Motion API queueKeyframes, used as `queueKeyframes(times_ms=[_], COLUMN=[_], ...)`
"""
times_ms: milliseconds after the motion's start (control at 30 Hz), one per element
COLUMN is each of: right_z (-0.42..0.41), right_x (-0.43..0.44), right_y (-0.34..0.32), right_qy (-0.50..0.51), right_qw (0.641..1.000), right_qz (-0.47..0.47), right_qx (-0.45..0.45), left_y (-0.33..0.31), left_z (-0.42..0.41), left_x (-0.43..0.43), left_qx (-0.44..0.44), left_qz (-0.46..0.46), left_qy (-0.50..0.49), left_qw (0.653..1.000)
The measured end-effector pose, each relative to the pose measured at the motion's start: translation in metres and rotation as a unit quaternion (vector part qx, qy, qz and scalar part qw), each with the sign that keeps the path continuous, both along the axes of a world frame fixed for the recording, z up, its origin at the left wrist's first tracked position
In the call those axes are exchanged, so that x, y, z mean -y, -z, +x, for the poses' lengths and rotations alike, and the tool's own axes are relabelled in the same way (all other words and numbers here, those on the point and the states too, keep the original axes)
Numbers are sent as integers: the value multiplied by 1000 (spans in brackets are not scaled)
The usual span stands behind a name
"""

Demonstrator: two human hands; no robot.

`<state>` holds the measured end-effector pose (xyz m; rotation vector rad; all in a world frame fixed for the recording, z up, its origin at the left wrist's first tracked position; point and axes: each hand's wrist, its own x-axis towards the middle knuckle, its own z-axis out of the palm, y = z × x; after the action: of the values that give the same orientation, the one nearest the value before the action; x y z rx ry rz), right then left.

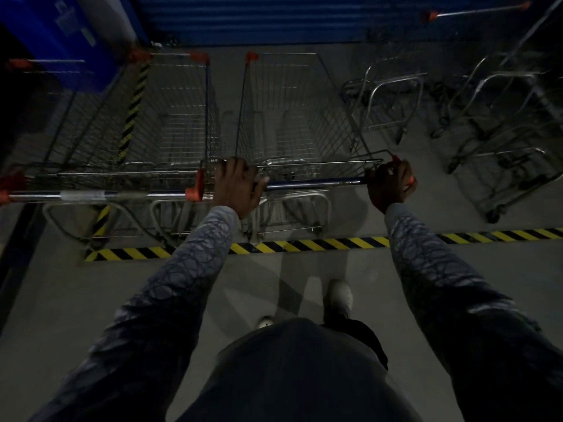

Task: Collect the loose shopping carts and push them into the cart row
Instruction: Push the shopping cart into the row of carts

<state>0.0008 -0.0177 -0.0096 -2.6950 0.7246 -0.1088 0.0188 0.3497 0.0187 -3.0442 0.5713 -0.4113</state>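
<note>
The person holds a shopping cart (304,117) by its blue handle bar (313,183). The left hand (237,185) has its fingers curled over the bar's left end. The right hand (390,185) is wrapped round the right end by the orange cap. The wide two-handed grip probably serves to steer the basket straight.

The cart lies at 12 o'clock, past the yellow-and-black floor tape (320,243) and abreast of a parked cart (176,117) at 11 o'clock. Only a thin gap separates the two baskets. The left hand sits just beside that neighbour's orange handle cap (195,190), so drifting left risks a pinch.

A blue roller shutter (274,16) closes off the far end at 12 o'clock, and there seems to be little travel left. Low tubular trolleys (390,99) stand near at 1 to 2 o'clock, limiting any swing right. The free floor lies at 6 o'clock, behind the tape.
</note>
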Motion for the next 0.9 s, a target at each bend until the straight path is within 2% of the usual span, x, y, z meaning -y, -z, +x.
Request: queueKeyframes(times_ms=[133,333,667,900], right_z=[-4,-4,-8,-16], right_x=[-4,-5,-7,-8], right_y=[-3,0,-10,-14], right_qy=[0,7,18,18], right_qw=[1000,999,1000,1000], right_qz=[3,-8,11,20], right_qx=[30,30,6,16], left_y=[4,3,4,5], left_z=[-1,12,18,16], left_x=[9,-32,-46,-50], left_qx=[-5,-19,-44,-24], left_qz=[21,-2,59,40], left_qy=[9,-47,-35,10], left_qw=[1000,999,997,999])
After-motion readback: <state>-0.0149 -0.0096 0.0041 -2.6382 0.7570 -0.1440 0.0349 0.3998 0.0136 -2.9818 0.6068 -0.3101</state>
